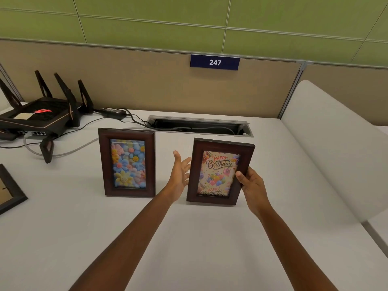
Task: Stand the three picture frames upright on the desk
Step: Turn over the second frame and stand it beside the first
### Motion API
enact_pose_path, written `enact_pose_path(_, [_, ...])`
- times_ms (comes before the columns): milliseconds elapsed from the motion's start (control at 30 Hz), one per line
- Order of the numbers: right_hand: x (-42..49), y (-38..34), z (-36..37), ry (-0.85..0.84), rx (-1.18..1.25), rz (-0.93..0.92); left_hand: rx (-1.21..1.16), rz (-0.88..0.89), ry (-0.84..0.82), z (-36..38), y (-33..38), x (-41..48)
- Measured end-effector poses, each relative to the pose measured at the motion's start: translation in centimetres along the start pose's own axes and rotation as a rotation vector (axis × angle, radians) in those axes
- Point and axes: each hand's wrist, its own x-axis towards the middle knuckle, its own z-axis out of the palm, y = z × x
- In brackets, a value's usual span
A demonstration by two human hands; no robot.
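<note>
A dark wooden frame with a flower picture [127, 162] stands upright on the white desk [189, 238]. To its right, a matching frame with a "Happy Birthday" card [218, 172] is upright and slightly tilted, its lower edge at the desk. My right hand [251, 187] grips that frame's right edge, thumb on the front. My left hand [179, 172] is open, fingers spread, just beside the frame's left edge; whether it touches is unclear. A third frame [9, 191] lies flat at the left edge, mostly out of view.
A black router [39, 116] with several antennas sits at the back left, with cables [69, 148] and a power brick [114, 112] trailing toward an open cable slot [199, 126]. A tan partition runs behind the desk. A white rounded divider [336, 143] rises at the right.
</note>
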Motion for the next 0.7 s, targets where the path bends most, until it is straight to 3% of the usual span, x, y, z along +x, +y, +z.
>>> enact_pose_path(267, [1.7, 0.2, 0.6, -0.016, -0.037, 0.012, -0.085, 0.024, -0.046, 0.4, -0.1, 0.9])
enact_pose_path(700, [2.9, -0.2, 0.4, -0.044, -0.106, 0.111, -0.051, -0.024, 0.033, 0.2, -0.6, 1.9])
